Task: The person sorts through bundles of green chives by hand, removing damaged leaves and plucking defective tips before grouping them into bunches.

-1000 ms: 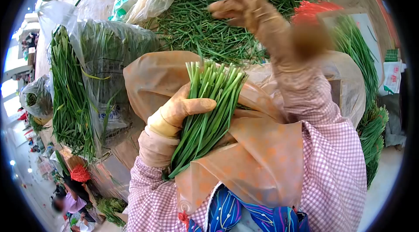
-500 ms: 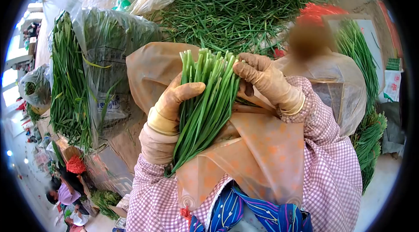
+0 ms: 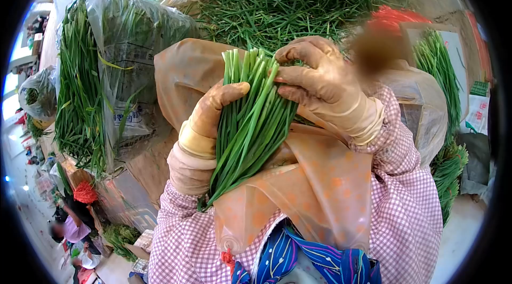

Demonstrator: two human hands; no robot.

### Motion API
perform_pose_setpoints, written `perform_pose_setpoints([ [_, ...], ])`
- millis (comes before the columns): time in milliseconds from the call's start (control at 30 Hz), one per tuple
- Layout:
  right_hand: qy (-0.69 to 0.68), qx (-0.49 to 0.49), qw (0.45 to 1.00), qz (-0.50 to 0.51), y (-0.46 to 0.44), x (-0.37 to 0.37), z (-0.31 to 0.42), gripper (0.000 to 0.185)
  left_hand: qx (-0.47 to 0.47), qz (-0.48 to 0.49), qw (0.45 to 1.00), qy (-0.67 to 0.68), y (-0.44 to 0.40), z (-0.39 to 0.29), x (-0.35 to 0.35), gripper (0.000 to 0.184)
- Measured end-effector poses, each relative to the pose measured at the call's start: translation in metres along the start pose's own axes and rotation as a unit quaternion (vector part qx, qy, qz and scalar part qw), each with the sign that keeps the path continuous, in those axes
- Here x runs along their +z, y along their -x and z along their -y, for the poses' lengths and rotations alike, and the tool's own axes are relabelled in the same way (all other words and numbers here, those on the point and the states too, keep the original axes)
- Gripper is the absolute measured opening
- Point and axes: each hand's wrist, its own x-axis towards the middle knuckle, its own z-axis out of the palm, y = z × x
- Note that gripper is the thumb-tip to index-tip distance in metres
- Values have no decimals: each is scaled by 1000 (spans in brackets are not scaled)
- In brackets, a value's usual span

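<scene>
Held over the apron-covered lap is a bunch of long green stalks (image 3: 248, 124), its pale cut ends pointing up and away from me. My left hand (image 3: 210, 116), in a tan glove, wraps round the bunch from the left, thumb across its front. At the upper right of the bunch, my gloved right hand (image 3: 320, 84) has its fingers bent around the stalks near the cut ends, thumb and fingertips touching them. The orange-patterned plastic apron (image 3: 320, 177) lies beneath.
Loose green stalks (image 3: 298, 1) are heaped ahead. A plastic bag packed with stalks (image 3: 128, 54) stands left. Red ties (image 3: 397, 16) and more stalks (image 3: 440, 70) lie right. Another person (image 3: 77, 228) is at the far lower left.
My right hand has come down from above the heap to the top of the bunch, and its fingers have moved further over the stalks. My left hand keeps its hold.
</scene>
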Motion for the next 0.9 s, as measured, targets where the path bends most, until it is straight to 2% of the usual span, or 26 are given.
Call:
perform_pose_setpoints([
  [33, 72, -28, 997, 9, -1, 2, 1, 22, 0, 1, 1000, 2, -2, 1, -2, 46],
  [100, 57, -36, 998, 2, -4, 5, -3, 25, 3, 20, 999, -39, -5, -1, -7, 46],
  [267, 153, -110, 982, -2, -9, 9, -3, 18, 16, 32, 998, -56, -7, 0, -5, 46],
  [333, 144, -108, 984, -3, -10, 6, -2, 16, 26, 27, 997, -71, -4, 1, -1, 47],
  [400, 137, -106, 985, -5, -10, 5, -2, 13, 61, 7, 994, -85, 7, 1, 13, 57],
  [433, 98, -98, 990, -23, -10, 6, -3, 13, 61, 8, 995, -84, 9, 2, 14, 57],
  [500, 58, -89, 994, -40, -10, 8, -8, 12, 91, 68, 981, -157, 11, 3, 14, 72],
  [533, 37, -82, 995, -36, -11, 9, -12, 12, 73, 90, 974, -197, 6, -2, 8, 82],
  [633, -21, -58, 997, -47, -16, 2, -19, 12, 47, 90, 960, -259, 5, -6, 7, 86],
  [667, -55, -11, 998, -38, -18, -2, -19, 12, 44, 89, 967, -235, 5, -4, 8, 88],
  [700, -87, 36, 995, -29, -19, -4, -19, 13, 44, 90, 967, -234, 4, -3, 7, 88],
  [767, -88, 40, 995, -29, -20, -1, -18, 14, 25, 58, 977, -205, 2, -1, 4, 87],
  [833, -124, 68, 988, -56, -19, 3, -17, 14, 33, 54, 977, -204, 4, 0, 3, 81],
  [867, -111, 135, 981, -83, -19, 1, -11, 14, 37, 45, 983, -176, 6, -1, 5, 79],
  [900, -113, 133, 981, -82, -18, 1, -14, 14, 43, 35, 988, -147, 8, -1, 8, 76],
])
